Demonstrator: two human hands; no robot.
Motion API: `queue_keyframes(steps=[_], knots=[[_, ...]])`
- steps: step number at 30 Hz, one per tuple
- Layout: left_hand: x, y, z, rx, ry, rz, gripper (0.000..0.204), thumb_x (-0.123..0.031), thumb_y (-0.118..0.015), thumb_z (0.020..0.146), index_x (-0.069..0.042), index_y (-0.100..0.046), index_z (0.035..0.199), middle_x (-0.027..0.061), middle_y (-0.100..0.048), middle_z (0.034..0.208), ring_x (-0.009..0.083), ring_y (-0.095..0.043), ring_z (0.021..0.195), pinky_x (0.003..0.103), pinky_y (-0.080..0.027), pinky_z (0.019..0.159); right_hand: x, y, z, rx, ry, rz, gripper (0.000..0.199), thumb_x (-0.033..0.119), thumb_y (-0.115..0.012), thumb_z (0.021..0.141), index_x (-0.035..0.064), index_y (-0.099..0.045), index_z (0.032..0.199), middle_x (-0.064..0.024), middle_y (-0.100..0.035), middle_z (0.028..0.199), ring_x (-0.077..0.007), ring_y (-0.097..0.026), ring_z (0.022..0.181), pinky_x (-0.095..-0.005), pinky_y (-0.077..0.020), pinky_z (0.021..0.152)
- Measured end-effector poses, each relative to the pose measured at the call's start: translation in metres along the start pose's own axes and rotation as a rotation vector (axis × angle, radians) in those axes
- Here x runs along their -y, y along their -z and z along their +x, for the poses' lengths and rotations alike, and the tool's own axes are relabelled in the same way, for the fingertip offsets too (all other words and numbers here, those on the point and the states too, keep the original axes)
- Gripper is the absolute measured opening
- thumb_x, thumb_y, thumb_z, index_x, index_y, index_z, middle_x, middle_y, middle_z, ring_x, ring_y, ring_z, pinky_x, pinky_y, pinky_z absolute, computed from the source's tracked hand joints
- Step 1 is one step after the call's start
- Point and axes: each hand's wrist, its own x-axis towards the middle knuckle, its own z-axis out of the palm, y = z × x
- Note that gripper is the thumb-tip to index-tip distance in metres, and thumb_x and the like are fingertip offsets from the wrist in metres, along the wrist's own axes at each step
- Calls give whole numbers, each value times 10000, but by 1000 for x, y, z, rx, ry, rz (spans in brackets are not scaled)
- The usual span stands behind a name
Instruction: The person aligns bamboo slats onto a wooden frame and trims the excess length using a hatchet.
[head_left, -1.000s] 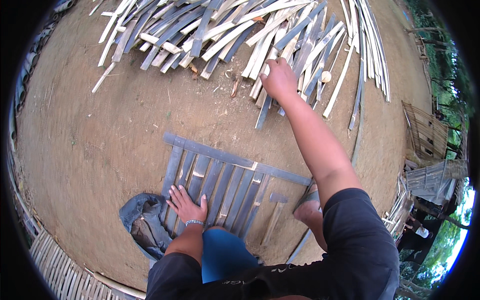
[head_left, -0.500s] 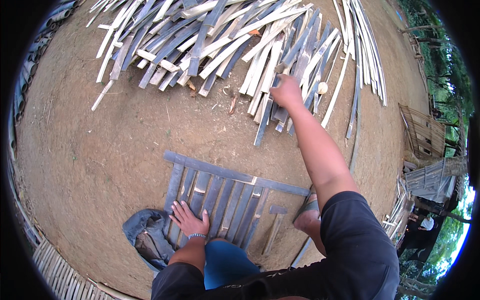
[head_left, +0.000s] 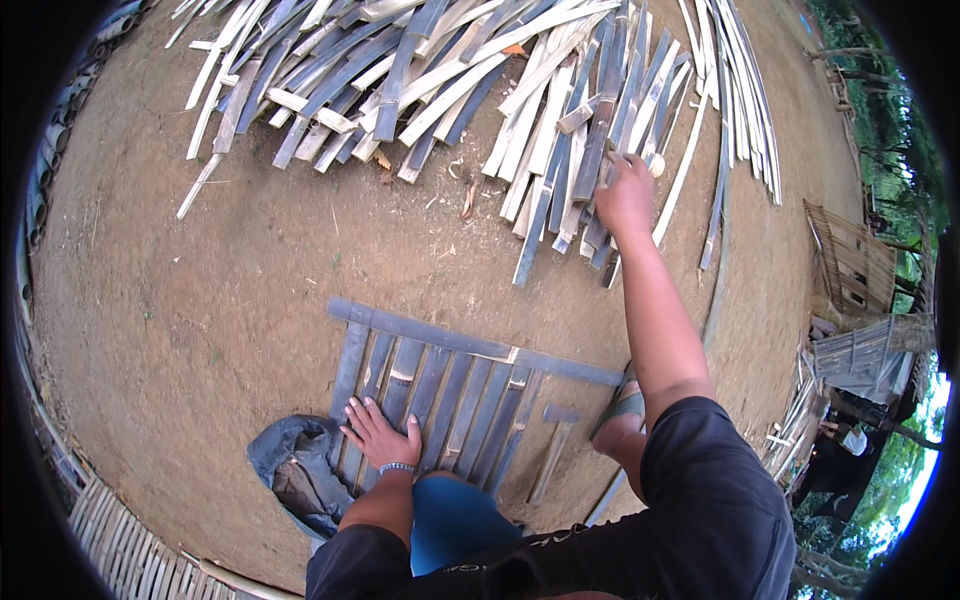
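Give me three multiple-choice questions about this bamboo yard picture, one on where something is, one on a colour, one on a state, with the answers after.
1. Where does the left hand rest?
A. on the slat panel
B. on the slat pile
C. in the air

2. What colour is the crumpled cloth beside the panel?
A. bright red
B. grey-blue
C. yellow

3. How is the right hand?
A. flat on bare dirt
B. tucked behind the back
C. stretched out onto the pile of bamboo slats

Answers: 1 A, the palm lies flat on the panel's near end. 2 B, the cloth at the panel's left corner looks grey-blue. 3 C, the arm reaches forward and the fingers close over slats in the pile.
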Motion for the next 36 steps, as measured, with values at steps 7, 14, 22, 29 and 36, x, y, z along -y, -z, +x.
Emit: queue_keyframes(steps=[7,14,22,29,36], knots=[[2,-6,0,-32,-31,5,952,-468,-637,846,65,-311,1565,273,-212,1676,429,-135,1576,617,-46,1261,50,-8,22,274,465,119,533,11,-593,828,115,-650,1348,-131,-597,1428,-333,-521,1352,-447,-418,1159],[5,-9,-1,-73,-36,-1,927,-485,-624,841,58,-363,1545,273,-244,1665,437,-156,1570,629,-58,1257,33,-1,22,722,538,-201,547,-32,-590,822,173,-675,1323,-2,-563,1487,-272,-550,1332,-428,-438,1132],[3,-8,0,-69,-44,11,941,-453,-634,842,53,-312,1566,263,-225,1675,424,-138,1577,618,-54,1262,-5,6,10,690,576,-407,444,192,-586,902,189,-664,1340,29,-550,1488,-227,-534,1342,-425,-392,1141],[3,-8,0,-76,-48,-5,933,-450,-634,845,59,-319,1562,261,-227,1675,422,-136,1578,614,-50,1263,24,9,-2,717,441,-546,472,297,-642,913,94,-638,1340,-55,-556,1432,-258,-510,1349,-450,-392,1122],[3,-8,-1,-72,-46,-6,925,-435,-641,845,55,-322,1561,258,-232,1674,422,-140,1577,610,-47,1265,13,-8,-17,595,418,-486,670,434,-716,899,88,-537,1443,-82,-514,1470,-280,-460,1392,-467,-364,1148]])
